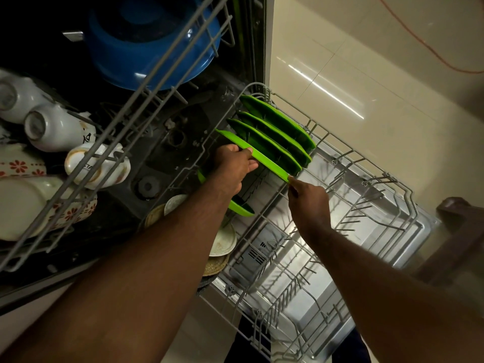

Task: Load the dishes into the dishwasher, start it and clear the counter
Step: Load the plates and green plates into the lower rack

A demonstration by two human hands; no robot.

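The dishwasher's lower rack [348,221] is pulled out over the open door. Three green plates [280,127] stand on edge in its far left rows. A fourth green plate [264,158] is held on edge just in front of them. My left hand [233,169] grips its left part and my right hand [309,197] pinches its right rim. Another green plate [239,208] lies lower, under my left forearm. Small pale plates [222,242] stand nearer in the rack, partly hidden by my arm.
The upper rack [110,142] sticks out at left with white mugs [55,127], a floral dish [21,169] and a blue bowl [154,40]. Cream floor tiles lie to the right, with an orange cable [419,38] and a dark brown object [461,226].
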